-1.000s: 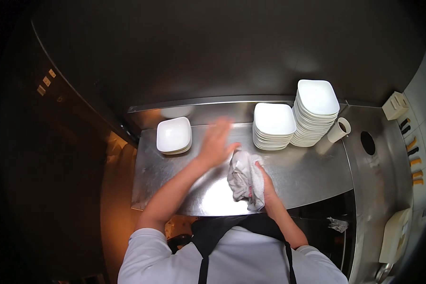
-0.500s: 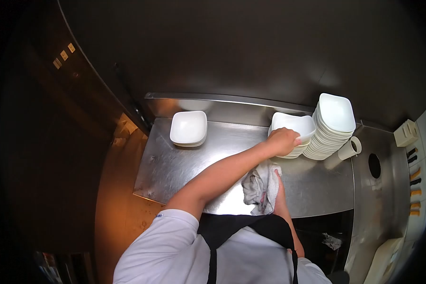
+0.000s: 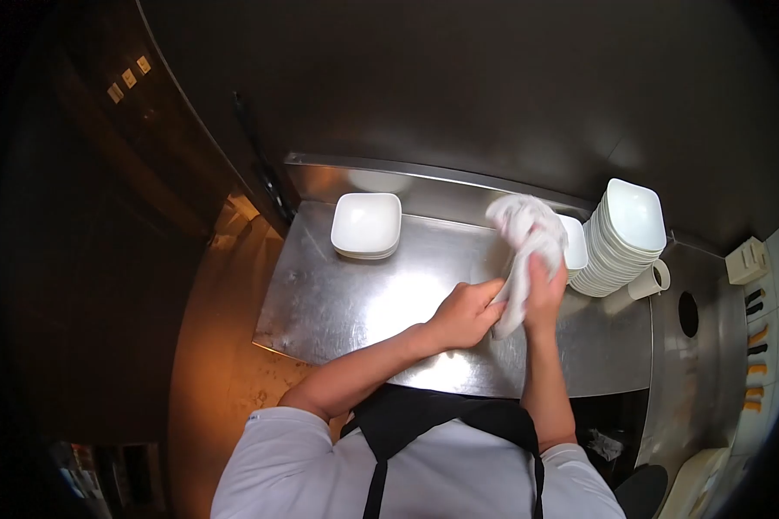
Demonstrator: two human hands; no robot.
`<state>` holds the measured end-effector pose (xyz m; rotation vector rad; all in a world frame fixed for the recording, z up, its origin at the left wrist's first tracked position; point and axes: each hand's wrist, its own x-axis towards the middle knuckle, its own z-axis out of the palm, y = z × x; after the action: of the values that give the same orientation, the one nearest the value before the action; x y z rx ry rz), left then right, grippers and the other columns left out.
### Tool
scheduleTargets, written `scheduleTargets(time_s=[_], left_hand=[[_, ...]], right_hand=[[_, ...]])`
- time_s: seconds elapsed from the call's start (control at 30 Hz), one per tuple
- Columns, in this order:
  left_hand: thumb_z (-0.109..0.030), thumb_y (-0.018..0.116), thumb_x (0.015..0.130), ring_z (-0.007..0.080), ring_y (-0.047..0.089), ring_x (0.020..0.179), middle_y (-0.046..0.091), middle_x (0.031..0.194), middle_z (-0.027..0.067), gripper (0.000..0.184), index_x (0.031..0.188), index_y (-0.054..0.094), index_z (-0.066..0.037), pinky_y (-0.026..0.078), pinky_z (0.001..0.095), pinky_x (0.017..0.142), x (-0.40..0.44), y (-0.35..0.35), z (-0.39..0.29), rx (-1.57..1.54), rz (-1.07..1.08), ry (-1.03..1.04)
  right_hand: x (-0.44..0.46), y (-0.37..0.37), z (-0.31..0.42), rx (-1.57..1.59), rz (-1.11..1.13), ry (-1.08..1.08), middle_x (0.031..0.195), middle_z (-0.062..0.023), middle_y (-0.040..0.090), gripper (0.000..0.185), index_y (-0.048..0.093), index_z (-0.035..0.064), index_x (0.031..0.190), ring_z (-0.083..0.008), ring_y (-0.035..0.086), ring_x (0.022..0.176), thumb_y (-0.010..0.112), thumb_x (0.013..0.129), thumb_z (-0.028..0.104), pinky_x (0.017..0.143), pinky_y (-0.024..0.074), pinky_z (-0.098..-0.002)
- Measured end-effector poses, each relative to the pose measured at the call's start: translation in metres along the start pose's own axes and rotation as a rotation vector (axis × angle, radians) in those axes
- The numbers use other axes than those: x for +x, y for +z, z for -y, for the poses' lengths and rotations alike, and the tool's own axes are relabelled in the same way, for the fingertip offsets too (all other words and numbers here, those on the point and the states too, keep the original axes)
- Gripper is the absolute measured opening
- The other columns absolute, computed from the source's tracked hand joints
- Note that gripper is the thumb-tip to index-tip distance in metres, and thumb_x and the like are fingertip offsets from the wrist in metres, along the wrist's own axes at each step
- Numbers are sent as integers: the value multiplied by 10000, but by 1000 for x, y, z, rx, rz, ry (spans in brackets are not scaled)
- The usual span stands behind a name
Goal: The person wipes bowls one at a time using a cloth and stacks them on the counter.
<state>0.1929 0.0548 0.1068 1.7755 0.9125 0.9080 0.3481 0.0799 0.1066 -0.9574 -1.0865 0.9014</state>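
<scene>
My left hand (image 3: 467, 316) is closed on the near edge of a white bowl (image 3: 512, 313), tilted nearly edge-on above the counter and largely covered by a cloth. My right hand (image 3: 544, 290) presses a whitish cloth (image 3: 528, 223) against the bowl; the cloth bunches up over its far side. Just behind the cloth, a short stack of white bowls (image 3: 575, 246) is partly hidden. To its right rises a tall stack of white square bowls (image 3: 623, 233). Another low stack of white bowls (image 3: 366, 225) sits at the counter's left.
The steel counter (image 3: 320, 298) has a raised back edge (image 3: 441, 184). A white cup (image 3: 651, 280) lies tilted beside the tall stack. Farther right, a steel surface has a round dark hole (image 3: 688, 314). A dark wall stands behind.
My left hand has drawn back from the middle stack with a bowl. My right hand has raised the cloth from near the counter's front edge onto that bowl. The view has shifted slightly.
</scene>
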Motion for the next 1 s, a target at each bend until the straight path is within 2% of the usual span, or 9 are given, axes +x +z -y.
scheduleTargets(time_s=[0.1, 0.17, 0.27, 0.4, 0.53, 0.57, 0.63, 0.8, 1.0], left_hand=[[-164, 647, 931, 192, 679, 674, 689, 773, 157, 238, 1103, 661, 1, 521, 319, 648, -18, -2, -7, -49, -86, 107], [-171, 643, 948, 173, 664, 653, 684, 752, 147, 229, 1086, 670, 9, 519, 301, 640, -18, -7, -1, -10, -269, 190], [-184, 642, 947, 123, 661, 735, 717, 834, 136, 239, 1091, 667, 5, 530, 295, 690, -6, -33, 46, -208, -317, 26], [-168, 588, 972, 102, 646, 754, 697, 826, 104, 223, 1104, 652, 0, 523, 283, 701, -42, -30, 47, -37, -34, -42], [-156, 653, 930, 293, 719, 865, 710, 959, 199, 263, 1142, 650, 1, 553, 353, 772, -56, -27, 23, 28, 66, -53], [-145, 654, 924, 326, 696, 961, 691, 1058, 210, 290, 1176, 643, -1, 547, 375, 850, -50, -20, 42, 124, -84, 166], [-105, 648, 904, 364, 617, 1168, 623, 1266, 214, 369, 1259, 619, -9, 485, 435, 1040, -43, -20, 82, 287, -193, 363], [-60, 585, 875, 380, 644, 1121, 665, 1220, 178, 340, 1204, 664, -88, 511, 448, 998, -66, -58, 124, 641, -86, 246], [-16, 536, 836, 325, 650, 1038, 689, 1110, 150, 317, 1126, 656, -60, 519, 439, 870, -92, -52, 140, 793, 190, 169]], right_hand=[[17, 0, -39, 846, 58, 466, 939, -62, 653, 414, 612, 24, 1178, -154, 633, 816, 489, 1032, 391, 719, 511, -286], [-26, 36, -57, 760, -25, 388, 1026, -80, 646, 468, 555, 17, 1278, -163, 622, 910, 506, 1029, 410, 822, 504, -295], [-69, 63, -67, -47, -90, -25, 1149, -112, 630, 492, 496, -16, 1363, -227, 601, 1034, 584, 999, 303, 954, 459, -341], [-17, 53, -29, -385, 69, -262, 1111, -122, 650, 421, 553, -29, 1305, -223, 626, 983, 585, 995, 255, 918, 487, -344], [-4, 37, -68, 592, 123, 565, 955, -83, 680, 488, 610, 30, 1208, -184, 663, 793, 513, 1006, 463, 719, 559, -323], [-10, 34, -91, 754, 84, 730, 930, -65, 681, 526, 611, 51, 1197, -185, 665, 764, 492, 1004, 525, 690, 567, -325], [-47, 31, -127, 709, -6, 707, 1020, -75, 669, 544, 586, 70, 1235, -214, 658, 865, 471, 1004, 549, 808, 554, -369], [-69, 36, -59, 606, -5, 675, 1263, -117, 607, 561, 494, 57, 1363, -239, 596, 1138, 480, 1016, 497, 1012, 474, -405], [-55, 26, -55, 12, -82, 318, 997, -47, 664, 400, 621, -8, 1162, -123, 597, 876, 573, 1014, 361, 784, 490, -279]])
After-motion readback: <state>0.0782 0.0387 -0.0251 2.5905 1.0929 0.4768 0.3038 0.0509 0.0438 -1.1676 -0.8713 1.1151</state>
